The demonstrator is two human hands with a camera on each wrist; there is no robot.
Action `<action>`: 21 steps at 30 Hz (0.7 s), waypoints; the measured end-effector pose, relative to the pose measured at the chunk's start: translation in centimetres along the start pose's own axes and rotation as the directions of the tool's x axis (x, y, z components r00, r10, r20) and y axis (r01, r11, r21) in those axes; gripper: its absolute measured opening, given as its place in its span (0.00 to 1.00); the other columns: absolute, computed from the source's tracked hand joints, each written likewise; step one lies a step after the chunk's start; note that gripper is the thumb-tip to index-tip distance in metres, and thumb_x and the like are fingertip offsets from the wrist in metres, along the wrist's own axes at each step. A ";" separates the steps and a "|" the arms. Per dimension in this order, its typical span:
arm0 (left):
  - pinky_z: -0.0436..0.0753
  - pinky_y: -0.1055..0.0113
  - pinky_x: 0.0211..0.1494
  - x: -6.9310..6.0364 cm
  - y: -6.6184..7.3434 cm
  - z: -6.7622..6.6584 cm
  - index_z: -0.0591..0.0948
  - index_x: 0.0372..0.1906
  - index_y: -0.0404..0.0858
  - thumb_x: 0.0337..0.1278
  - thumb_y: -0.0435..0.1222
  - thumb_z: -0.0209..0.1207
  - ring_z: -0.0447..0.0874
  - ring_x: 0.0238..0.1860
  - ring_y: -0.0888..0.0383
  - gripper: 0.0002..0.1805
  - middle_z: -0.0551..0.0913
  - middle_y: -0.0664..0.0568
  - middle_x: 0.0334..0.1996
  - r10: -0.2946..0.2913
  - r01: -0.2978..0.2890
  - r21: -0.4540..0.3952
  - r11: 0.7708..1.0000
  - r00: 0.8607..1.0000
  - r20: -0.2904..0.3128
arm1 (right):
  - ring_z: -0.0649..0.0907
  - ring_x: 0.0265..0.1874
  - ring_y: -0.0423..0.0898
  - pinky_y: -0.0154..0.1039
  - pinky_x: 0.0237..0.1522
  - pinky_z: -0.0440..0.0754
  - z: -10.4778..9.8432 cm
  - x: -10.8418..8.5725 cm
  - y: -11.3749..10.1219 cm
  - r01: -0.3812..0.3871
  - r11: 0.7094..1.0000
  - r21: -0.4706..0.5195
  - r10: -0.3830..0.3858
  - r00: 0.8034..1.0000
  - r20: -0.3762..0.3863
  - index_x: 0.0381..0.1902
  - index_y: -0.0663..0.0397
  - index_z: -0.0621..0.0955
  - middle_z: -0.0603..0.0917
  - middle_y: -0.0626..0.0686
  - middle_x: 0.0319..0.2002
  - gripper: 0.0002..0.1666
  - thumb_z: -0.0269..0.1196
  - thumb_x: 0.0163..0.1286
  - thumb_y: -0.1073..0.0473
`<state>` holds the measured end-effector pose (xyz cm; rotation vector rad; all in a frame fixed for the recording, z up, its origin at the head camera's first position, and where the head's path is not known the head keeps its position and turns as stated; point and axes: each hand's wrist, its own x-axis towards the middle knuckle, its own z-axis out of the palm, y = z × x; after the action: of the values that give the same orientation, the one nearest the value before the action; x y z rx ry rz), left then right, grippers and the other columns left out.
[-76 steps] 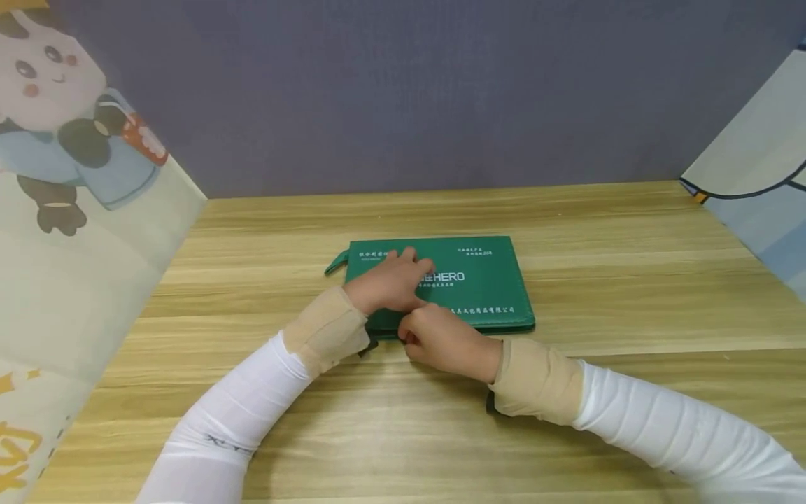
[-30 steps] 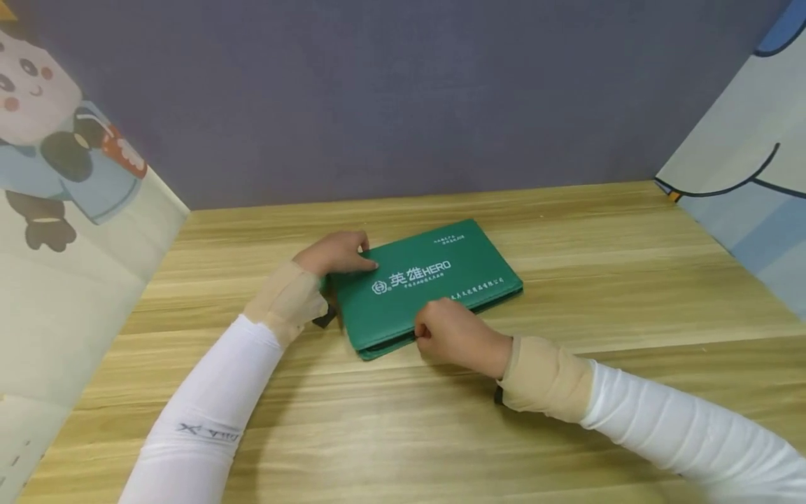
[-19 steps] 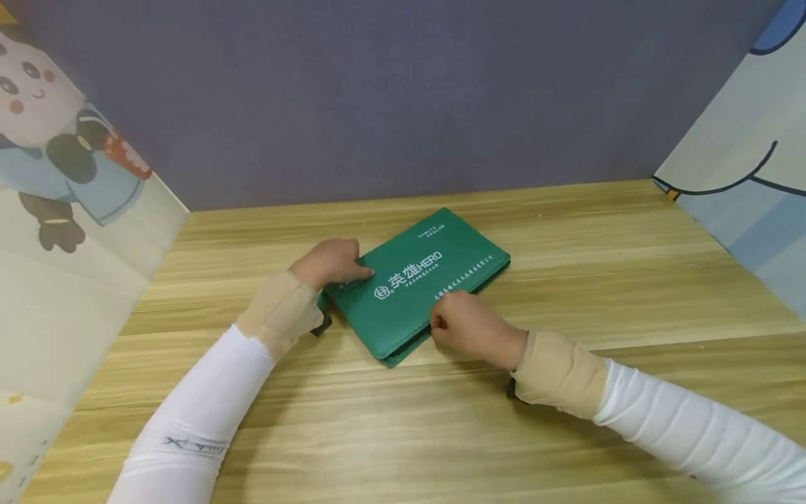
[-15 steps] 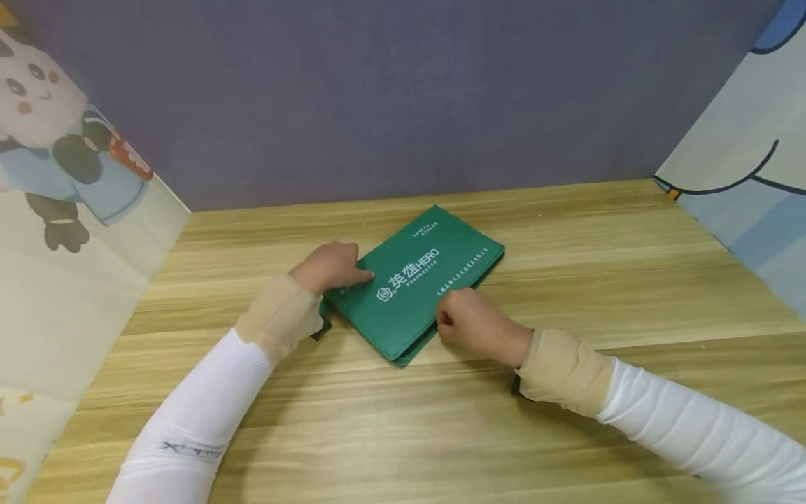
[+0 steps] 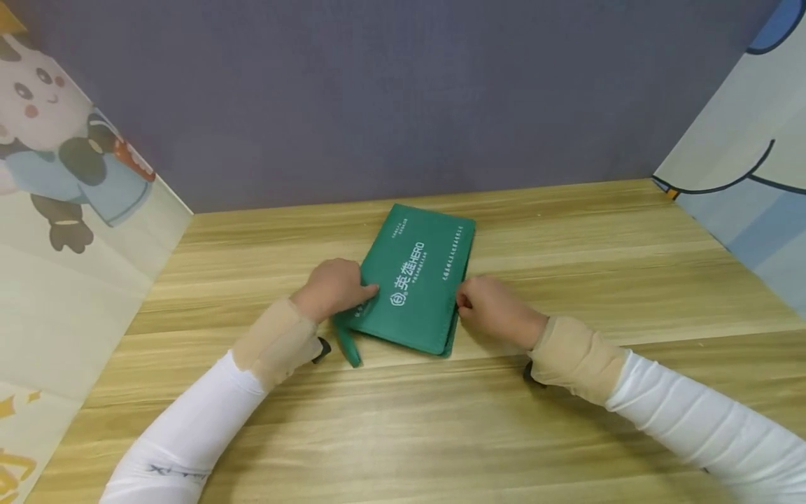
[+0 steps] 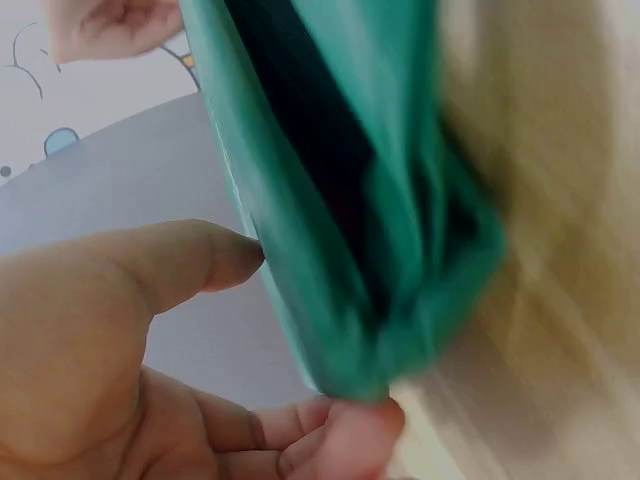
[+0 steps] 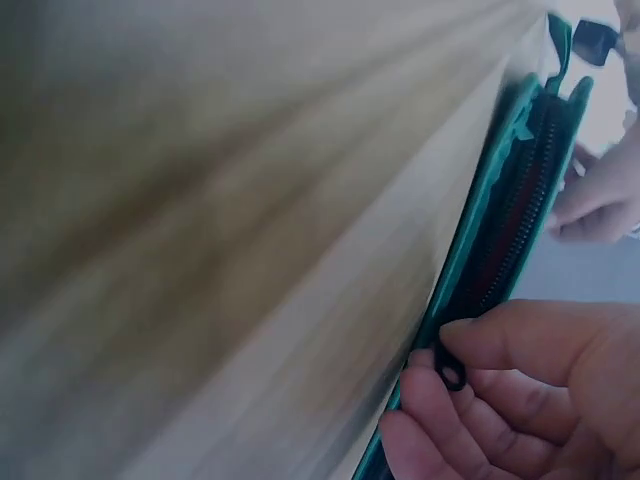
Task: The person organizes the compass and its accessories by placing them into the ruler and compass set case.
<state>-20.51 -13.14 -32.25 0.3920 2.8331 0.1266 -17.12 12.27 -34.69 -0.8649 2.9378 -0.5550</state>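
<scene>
A flat green zip case (image 5: 428,259) with white lettering lies turned on the wooden table, its wrist strap (image 5: 348,346) hanging off the near left corner. At that left edge my left hand (image 5: 335,288) grips the case, thumb on the cover and the other fingers at the edge, as the left wrist view shows. My right hand (image 5: 494,309) is at the right edge. There, in the right wrist view, thumb and fingers pinch the black zipper pull (image 7: 451,372). Behind the pull, the zipper's dark teeth (image 7: 528,210) run along the parted side towards the strap end.
The wooden table (image 5: 403,434) stretches out on all sides of the case. A grey-purple partition (image 5: 403,98) stands along its back edge. Cartoon-printed panels flank it: the left panel (image 5: 119,280) and the right panel (image 5: 730,126).
The case has turned anticlockwise, from lying sideways to pointing mostly away. My left hand moved from the cover to the left edge. My right hand, at the zipper side, moved right along with it.
</scene>
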 end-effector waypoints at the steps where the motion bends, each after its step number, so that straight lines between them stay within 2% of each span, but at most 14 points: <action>1: 0.72 0.66 0.24 -0.2 0.2 0.1 0.73 0.18 0.41 0.64 0.52 0.52 0.73 0.19 0.57 0.24 0.74 0.51 0.16 -0.003 0.003 0.003 1.000 1.000 0.006 | 0.68 0.17 0.41 0.34 0.21 0.67 0.0 0.1 0.2 -0.004 1.000 -0.004 0.004 1.000 -0.003 0.14 0.54 0.73 0.71 0.47 0.15 0.14 0.61 0.55 0.71; 5: 0.72 0.67 0.22 -0.8 0.8 0.3 0.73 0.15 0.42 0.65 0.53 0.50 0.72 0.18 0.58 0.26 0.74 0.52 0.15 0.002 -0.004 0.048 0.999 1.000 0.028 | 0.66 0.17 0.41 0.34 0.21 0.64 -0.2 0.3 0.9 -0.033 0.999 0.004 0.033 0.999 -0.002 0.13 0.54 0.72 0.69 0.46 0.14 0.16 0.60 0.56 0.71; 9: 0.73 0.65 0.24 -1.4 1.4 0.3 0.72 0.13 0.43 0.65 0.54 0.49 0.73 0.19 0.57 0.28 0.74 0.52 0.15 0.022 -0.025 0.097 0.995 0.999 0.031 | 0.67 0.17 0.42 0.34 0.21 0.65 -0.4 0.5 1.3 -0.052 0.999 -0.009 0.052 0.999 -0.002 0.13 0.54 0.71 0.70 0.47 0.14 0.16 0.59 0.56 0.72; 16: 0.74 0.64 0.26 -2.1 2.3 0.5 0.73 0.14 0.42 0.63 0.53 0.52 0.73 0.22 0.56 0.26 0.75 0.51 0.17 0.057 -0.057 0.074 0.996 0.998 0.014 | 0.66 0.16 0.42 0.35 0.21 0.64 -1.0 0.9 2.1 -0.080 0.995 -0.054 0.079 0.997 -0.013 0.12 0.55 0.71 0.68 0.47 0.13 0.17 0.59 0.57 0.71; 21: 0.72 0.65 0.24 -2.2 2.6 0.7 0.71 0.13 0.42 0.62 0.53 0.54 0.72 0.20 0.57 0.26 0.73 0.52 0.15 0.083 -0.082 0.044 0.996 0.996 -0.023 | 0.70 0.16 0.43 0.37 0.22 0.69 -1.3 1.1 2.8 -0.107 0.992 -0.066 0.106 0.994 -0.019 0.16 0.58 0.76 0.73 0.48 0.14 0.12 0.60 0.58 0.71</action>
<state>-17.62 -11.25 -32.07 0.5213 2.8491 0.0874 -19.69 14.28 -34.34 -0.7066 3.0106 -0.4613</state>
